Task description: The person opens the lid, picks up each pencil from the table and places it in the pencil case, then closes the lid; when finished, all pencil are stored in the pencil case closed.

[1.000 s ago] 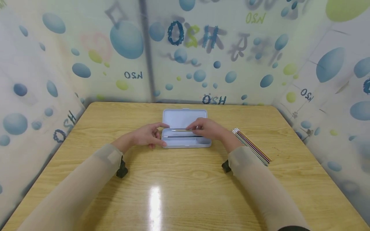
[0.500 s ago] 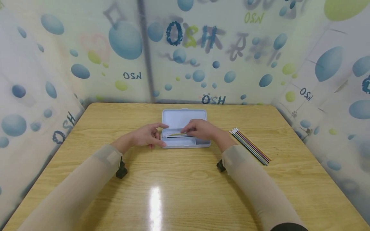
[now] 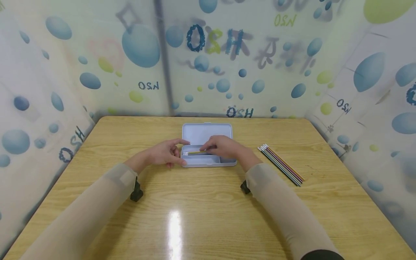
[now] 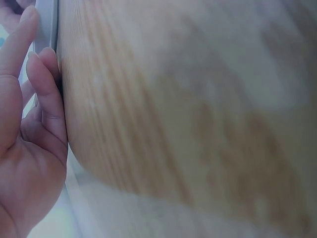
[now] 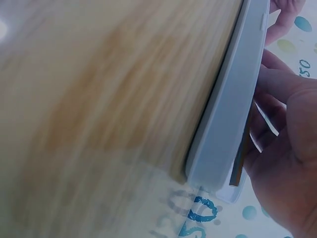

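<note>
A white pencil case (image 3: 201, 161) lies with its lid (image 3: 203, 133) raised at the back of the table. My left hand (image 3: 163, 151) holds its left end, with the thumb at the front corner and the index finger near the hinge. Over the case's rear compartment, my right hand (image 3: 223, 146) pinches a yellowish pencil (image 3: 196, 152), which lies along the compartment beside at least one darker pencil. One pencil's end (image 5: 238, 166) sticks out below the hand in the right wrist view. The right fingertips are partly hidden inside the case.
Several colored pencils (image 3: 282, 165) lie together, slanting, on the wooden table (image 3: 208, 202) right of the case. A small compartment (image 3: 228, 160) forms the case's front right corner. A patterned wall stands close behind the table.
My right hand has moved left and slightly toward me, bringing the pencil down next to the dark one in the case. The left hand has stayed at the case's left end.
</note>
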`<move>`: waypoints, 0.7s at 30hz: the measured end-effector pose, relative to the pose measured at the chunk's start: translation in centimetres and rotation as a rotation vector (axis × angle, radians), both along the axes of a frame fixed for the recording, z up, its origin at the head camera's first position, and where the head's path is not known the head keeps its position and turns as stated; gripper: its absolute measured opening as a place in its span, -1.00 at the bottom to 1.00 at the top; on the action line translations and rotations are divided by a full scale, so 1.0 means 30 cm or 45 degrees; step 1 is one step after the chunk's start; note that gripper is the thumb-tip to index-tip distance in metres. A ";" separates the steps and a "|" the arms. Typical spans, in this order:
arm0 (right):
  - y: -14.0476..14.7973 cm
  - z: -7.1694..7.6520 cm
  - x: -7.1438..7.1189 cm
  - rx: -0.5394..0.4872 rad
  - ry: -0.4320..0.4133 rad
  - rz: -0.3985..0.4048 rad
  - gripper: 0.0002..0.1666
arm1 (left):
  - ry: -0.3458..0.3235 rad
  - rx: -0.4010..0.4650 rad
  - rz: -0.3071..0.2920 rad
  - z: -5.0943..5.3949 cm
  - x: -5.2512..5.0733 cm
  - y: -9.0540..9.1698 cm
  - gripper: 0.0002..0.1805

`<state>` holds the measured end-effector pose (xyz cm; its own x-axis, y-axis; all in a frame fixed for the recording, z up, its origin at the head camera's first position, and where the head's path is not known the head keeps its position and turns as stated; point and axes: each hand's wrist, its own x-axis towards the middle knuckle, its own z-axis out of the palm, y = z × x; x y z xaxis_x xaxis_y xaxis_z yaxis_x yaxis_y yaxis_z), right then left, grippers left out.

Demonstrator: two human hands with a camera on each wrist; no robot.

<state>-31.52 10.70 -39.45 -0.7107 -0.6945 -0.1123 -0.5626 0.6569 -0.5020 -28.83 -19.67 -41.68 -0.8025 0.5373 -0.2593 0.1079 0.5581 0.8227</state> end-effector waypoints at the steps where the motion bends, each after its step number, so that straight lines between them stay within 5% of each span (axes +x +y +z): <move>1: -0.002 0.000 0.001 0.005 -0.005 -0.009 -0.66 | 0.002 -0.001 -0.001 0.000 0.000 0.000 -0.03; 10: 0.036 0.009 0.012 -0.026 0.002 -0.087 -0.68 | 0.012 0.008 -0.006 0.001 0.005 0.001 -0.03; 21: 0.221 0.039 0.052 -0.107 0.004 -0.211 -0.67 | 0.012 0.018 -0.004 -0.001 0.006 0.000 -0.01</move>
